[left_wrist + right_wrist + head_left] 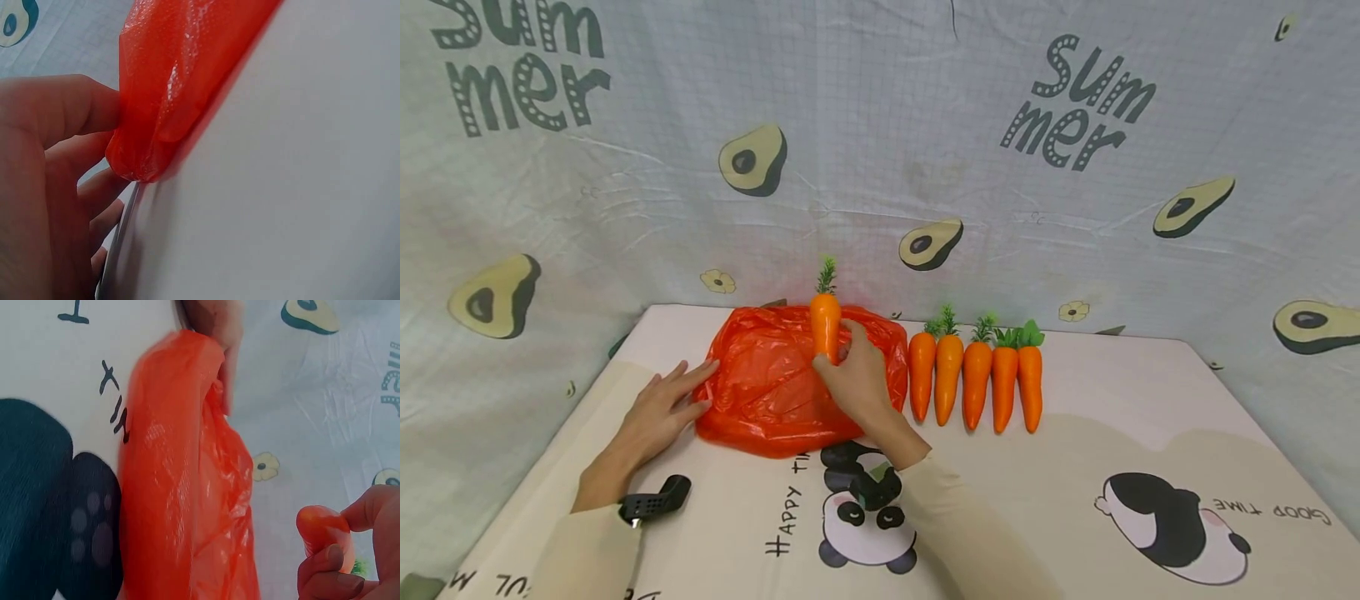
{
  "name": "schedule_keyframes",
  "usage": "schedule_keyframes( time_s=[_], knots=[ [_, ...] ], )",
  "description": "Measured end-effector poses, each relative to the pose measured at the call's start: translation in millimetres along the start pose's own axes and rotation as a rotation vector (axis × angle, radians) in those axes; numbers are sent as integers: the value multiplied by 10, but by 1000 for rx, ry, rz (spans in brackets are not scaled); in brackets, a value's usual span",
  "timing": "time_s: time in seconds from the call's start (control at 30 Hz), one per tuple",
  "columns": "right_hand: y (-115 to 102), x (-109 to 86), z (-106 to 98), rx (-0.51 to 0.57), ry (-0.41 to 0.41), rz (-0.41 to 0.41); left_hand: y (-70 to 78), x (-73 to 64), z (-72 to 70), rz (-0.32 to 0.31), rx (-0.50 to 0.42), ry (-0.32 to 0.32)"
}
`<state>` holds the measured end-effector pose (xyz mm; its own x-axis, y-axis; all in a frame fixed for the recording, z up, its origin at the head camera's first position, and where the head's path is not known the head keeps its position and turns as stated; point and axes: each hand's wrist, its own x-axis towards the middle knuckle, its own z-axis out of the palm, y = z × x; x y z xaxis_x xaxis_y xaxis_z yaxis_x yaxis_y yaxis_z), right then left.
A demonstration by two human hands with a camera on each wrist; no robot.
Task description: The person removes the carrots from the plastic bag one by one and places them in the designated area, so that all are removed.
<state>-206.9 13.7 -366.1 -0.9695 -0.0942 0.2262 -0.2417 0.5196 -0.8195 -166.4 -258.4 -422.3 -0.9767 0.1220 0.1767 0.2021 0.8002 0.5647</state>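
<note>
In the head view my right hand (857, 375) grips an orange carrot (826, 321) by its lower part, its green top pointing up. The carrot hangs over a crumpled red plastic bag (760, 375) spread on the table. From the right wrist view, the carrot's blunt end (319, 525) shows between thumb and fingers. My left hand (658, 412) lies at the bag's left edge with fingers extended, fingertips touching the plastic. Up close in the left wrist view, the thumb and fingers of the left hand (62, 144) meet the bag's rolled rim (144, 144).
Several more carrots (977, 383) lie side by side just right of the bag, green tops toward the back. The table (1105, 392) has a panda-print cover. Behind it hangs a patterned curtain (850, 167). A black strap (655, 500) circles the left wrist.
</note>
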Motion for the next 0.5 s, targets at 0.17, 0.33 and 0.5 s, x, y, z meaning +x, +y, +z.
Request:
schedule_keyframes(
  time_s=[0.17, 0.33, 0.5],
  knots=[
    [65, -9, -123, -9, 25, 5, 1, 3, 4, 2, 3, 4],
    [133, -22, -250, -25, 62, -7, 1, 2, 7, -5, 6, 1],
    [199, -39, -373, -14, 84, -16, 0, 2, 10, -6, 11, 1]
  ],
)
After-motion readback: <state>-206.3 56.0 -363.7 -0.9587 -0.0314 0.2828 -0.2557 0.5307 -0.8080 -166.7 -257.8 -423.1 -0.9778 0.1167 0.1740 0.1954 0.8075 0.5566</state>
